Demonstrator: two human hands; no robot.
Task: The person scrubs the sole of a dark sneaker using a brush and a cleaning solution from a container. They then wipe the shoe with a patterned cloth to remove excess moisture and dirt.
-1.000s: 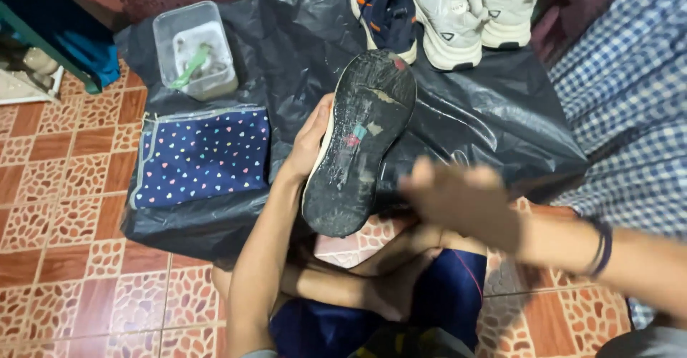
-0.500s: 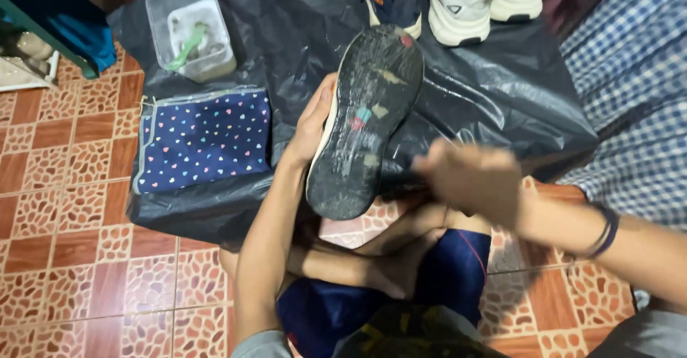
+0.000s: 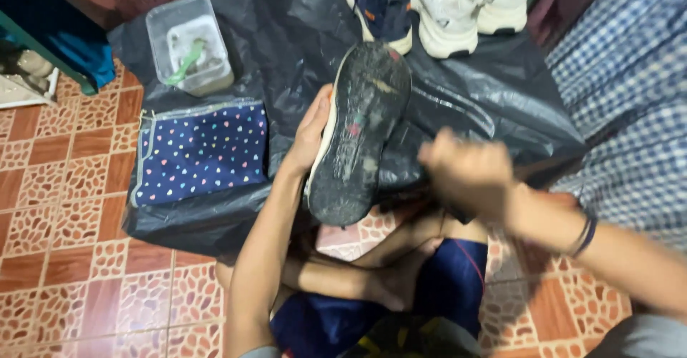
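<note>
From the head camera, the left hand [image 3: 309,132] grips a dark sneaker [image 3: 360,130] by its edge, dirty sole turned up for access over the black plastic sheet [image 3: 286,43] shielding the tiled floor [image 3: 64,236], while the blurred right hand [image 3: 465,172] hovers beside it, curled, its grasp indiscernible.

Even, soft indoor light, one hand smeared.
The right hand [image 3: 469,175] blurred with motion; glare streaked the black plastic sheet [image 3: 458,107] just beyond it.
</note>
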